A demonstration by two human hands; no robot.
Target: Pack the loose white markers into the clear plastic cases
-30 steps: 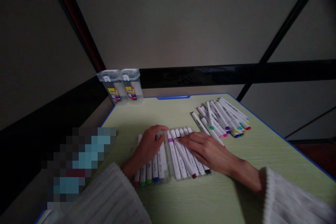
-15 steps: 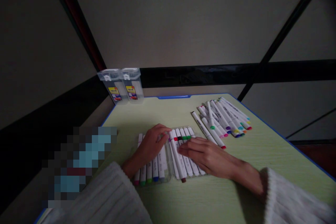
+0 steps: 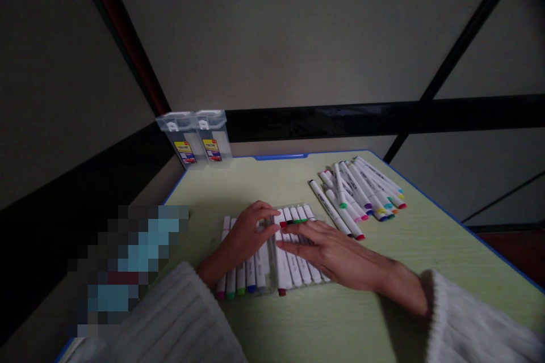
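Note:
Two clear plastic trays of white markers lie side by side on the table. My left hand [image 3: 244, 235] reaches across the left tray [image 3: 267, 290], its thumb and forefinger apart, their tips at the upper end of a brown-ended marker [image 3: 281, 275]. That marker lies along the left edge of the row in the right tray [image 3: 313, 211]. My right hand [image 3: 330, 249] rests over this row with its fingers stretched out, the tips touching the brown-ended marker. The right hand hides the middle of several markers, and the left hand covers part of the left row.
A loose pile of white markers [image 3: 361, 190] with coloured ends lies at the table's back right. Two clear lidded plastic boxes [image 3: 181, 150] stand at the back left corner. The pale green table [image 3: 272, 181] has a blue edge and meets a wall panel behind.
The brown-ended marker has shifted left and now lies lower at the row's left edge. My right hand's fingers have straightened and moved left with it. My left hand has barely moved.

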